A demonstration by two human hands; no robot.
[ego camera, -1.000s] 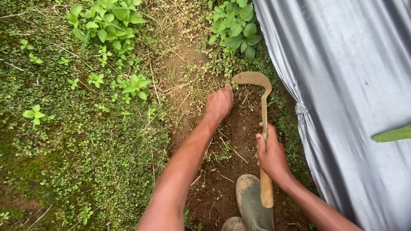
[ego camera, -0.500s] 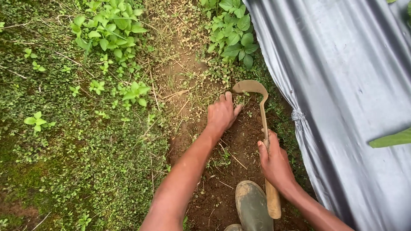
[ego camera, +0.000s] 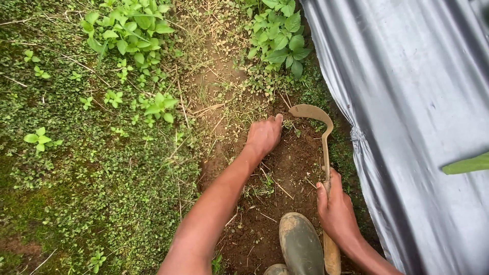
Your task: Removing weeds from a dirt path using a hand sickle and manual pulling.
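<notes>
My right hand (ego camera: 337, 210) grips the wooden handle of a curved hand sickle (ego camera: 322, 136). Its hooked blade rests on the bare soil (ego camera: 285, 168) just right of my left hand. My left hand (ego camera: 263, 136) reaches forward with its fingers curled down into the small weeds (ego camera: 265, 81) and dry stems at the edge of the dug patch; whether it holds any of them is hidden under the fingers. A muddy rubber boot (ego camera: 300, 244) stands on the soil between my two arms.
A grey plastic sheet (ego camera: 417, 117) covers the ground along the right side. Leafy green plants (ego camera: 132, 30) and low ground cover (ego camera: 91, 178) fill the left and top. A green leaf tip (ego camera: 466, 164) pokes in from the right edge.
My left hand has stayed at the weeds by the sickle's blade and curled tighter. The sickle and my right hand have shifted slightly; the view has drifted.
</notes>
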